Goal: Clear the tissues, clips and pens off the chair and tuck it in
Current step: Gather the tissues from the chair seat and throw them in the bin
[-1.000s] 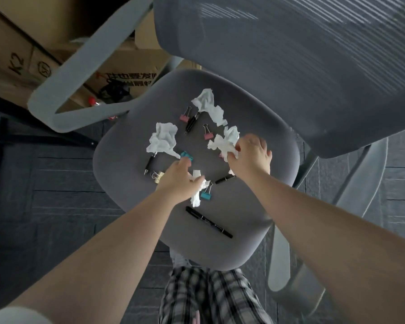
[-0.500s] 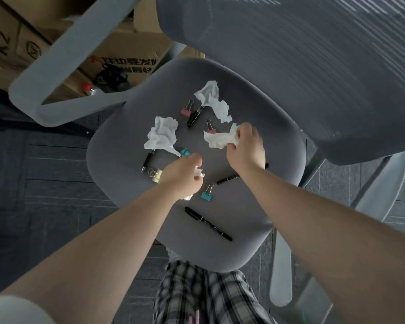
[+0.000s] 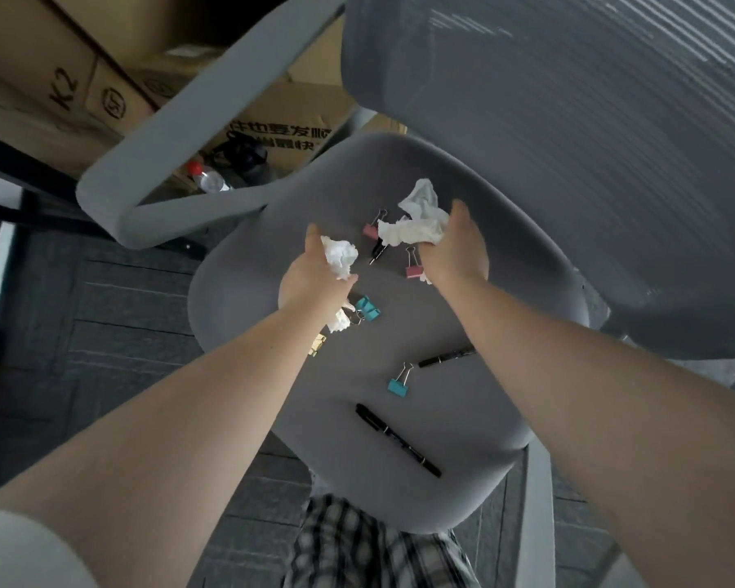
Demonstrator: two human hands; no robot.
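Tissues [image 3: 416, 224] near chair's [image 3: 247, 299] backrest edge

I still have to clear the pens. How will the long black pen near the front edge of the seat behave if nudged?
The long black pen looks slim, round and stiff, so it would probably roll rather than bend. It lies close to the chair seat's front edge, so a careless push might send it off. The fabric may slow it somewhat.

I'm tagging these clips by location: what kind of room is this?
Probably an office or its storeroom: a grey mesh-backed desk chair, stacked printed cardboard boxes, and binder clips and pens lying on the seat.
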